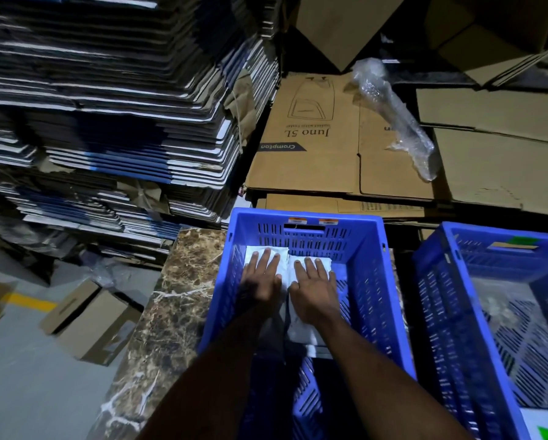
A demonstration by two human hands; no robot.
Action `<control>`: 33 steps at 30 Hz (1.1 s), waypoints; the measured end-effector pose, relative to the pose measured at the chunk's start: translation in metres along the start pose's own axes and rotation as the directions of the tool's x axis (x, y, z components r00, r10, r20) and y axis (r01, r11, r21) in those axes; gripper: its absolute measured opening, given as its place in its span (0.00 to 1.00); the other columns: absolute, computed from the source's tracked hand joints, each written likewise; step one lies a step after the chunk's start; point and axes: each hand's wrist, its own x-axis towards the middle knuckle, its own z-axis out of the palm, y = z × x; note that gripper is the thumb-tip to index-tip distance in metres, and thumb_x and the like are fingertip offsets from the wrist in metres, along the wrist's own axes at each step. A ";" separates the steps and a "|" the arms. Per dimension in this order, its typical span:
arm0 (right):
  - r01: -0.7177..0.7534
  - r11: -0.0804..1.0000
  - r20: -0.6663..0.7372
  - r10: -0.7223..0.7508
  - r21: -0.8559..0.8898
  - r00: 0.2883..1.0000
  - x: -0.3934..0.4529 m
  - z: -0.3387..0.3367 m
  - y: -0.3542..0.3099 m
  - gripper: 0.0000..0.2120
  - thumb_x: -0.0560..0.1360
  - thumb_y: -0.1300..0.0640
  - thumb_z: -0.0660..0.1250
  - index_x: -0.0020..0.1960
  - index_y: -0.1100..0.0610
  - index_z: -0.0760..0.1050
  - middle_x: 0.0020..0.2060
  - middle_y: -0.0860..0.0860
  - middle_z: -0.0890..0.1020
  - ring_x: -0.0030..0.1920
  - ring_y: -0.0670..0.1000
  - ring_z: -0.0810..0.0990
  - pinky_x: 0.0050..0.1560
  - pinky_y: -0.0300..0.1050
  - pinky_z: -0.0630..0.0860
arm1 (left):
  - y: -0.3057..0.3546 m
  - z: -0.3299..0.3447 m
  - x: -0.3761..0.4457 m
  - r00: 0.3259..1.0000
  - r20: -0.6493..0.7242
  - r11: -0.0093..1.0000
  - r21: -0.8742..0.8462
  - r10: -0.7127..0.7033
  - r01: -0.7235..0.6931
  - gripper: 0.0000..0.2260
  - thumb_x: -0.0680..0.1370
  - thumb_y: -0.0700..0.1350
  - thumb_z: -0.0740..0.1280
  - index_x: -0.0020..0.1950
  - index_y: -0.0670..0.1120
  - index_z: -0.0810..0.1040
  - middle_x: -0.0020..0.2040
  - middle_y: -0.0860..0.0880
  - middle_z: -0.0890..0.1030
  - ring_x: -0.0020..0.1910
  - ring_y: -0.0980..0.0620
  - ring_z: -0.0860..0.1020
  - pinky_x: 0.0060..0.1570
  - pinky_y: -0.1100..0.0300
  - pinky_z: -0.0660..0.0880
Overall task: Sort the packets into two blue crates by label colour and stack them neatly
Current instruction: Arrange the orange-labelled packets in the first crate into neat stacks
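Both hands inside left crate [301,217], palms down. Left hand [261,279] flat, fingers spread, presses left white packet [256,253]. Right hand [314,289] flat, fingers spread, presses right packet [325,263]. Packets side by side at crate's far end. Right crate [456,281] just beside, clear packets inside.
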 end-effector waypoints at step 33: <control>0.044 0.999 -0.051 -0.045 -0.033 0.998 -0.052 -0.008 -0.006 0.29 0.83 0.44 0.45 0.81 0.50 0.44 0.81 0.51 0.43 0.80 0.53 0.39 0.78 0.60 0.40 | 0.021 -0.015 -0.043 0.983 0.131 0.983 0.146 -0.129 0.110 0.26 0.85 0.51 0.49 0.82 0.48 0.46 0.81 0.53 0.41 0.81 0.50 0.42 0.79 0.51 0.42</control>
